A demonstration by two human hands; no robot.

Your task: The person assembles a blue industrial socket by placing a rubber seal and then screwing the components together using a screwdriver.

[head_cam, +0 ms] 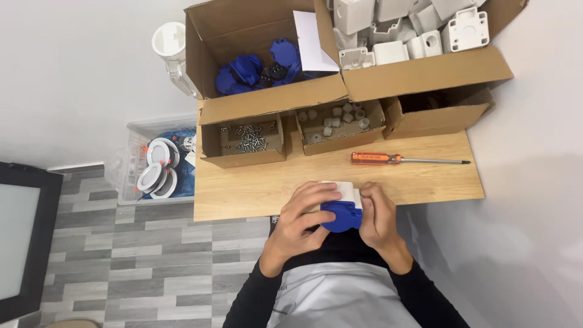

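At the near edge of the wooden bench (pixel 425 176), both hands close around 1 small assembly: a white plastic housing (pixel 341 189) with a blue round socket cover (pixel 341 215) pressed against its near face. The left hand (pixel 303 218) wraps over the left side, fingers curled across the top, which seems to steady the housing; the right hand (pixel 378 220) clasps the right side with its thumb toward the blue part, probably seating it, though the fingers hide the joint. Each grip is closed on the piece, held just off the bench edge over the lap.

An orange-handled screwdriver (pixel 407 160) lies just beyond the hands, within easy reach, tip pointing right. Farther back stand 2 small open cardboard trays: the left one (pixel 209 143) holds loose screws (pixel 250 138), the right one (pixel 376 112) small pale bushings (pixel 337 116). Behind them, a large box (pixel 200 54) holds more blue covers (pixel 255 67), and another (pixel 425 73) is heaped with white housings (pixel 413 27). On the floor at left, a clear bin (pixel 130 176) contains round white fittings (pixel 159 167).
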